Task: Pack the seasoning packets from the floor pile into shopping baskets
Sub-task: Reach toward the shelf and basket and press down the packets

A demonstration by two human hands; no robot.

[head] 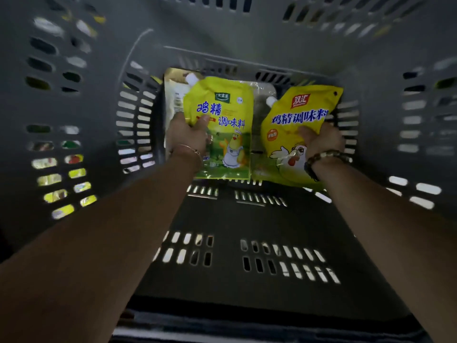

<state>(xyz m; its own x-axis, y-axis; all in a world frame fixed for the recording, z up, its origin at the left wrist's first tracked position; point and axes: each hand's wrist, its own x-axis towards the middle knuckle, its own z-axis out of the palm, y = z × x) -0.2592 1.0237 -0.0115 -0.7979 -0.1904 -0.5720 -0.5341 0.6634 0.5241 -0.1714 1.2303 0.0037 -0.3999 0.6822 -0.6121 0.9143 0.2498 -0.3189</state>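
Both my arms reach deep into a grey slotted shopping basket [247, 243]. My left hand [188, 134] grips a yellow-green spouted seasoning pouch [227, 125] with blue lettering and a cartoon chick, thumb on its front. My right hand [321, 139] grips a yellow seasoning pouch [291, 120] with a red logo and a rooster picture, thumb pressed on its front. Both pouches sit low at the far end of the basket, side by side. A pale packet [173, 95] lies under the left pouch, mostly hidden.
The basket's grey walls [57, 100] with oval slots surround both arms on the left, right and far side. Colourful packets show faintly through the left slots [59, 194]. The basket floor near me is bare dark plastic with slot rows.
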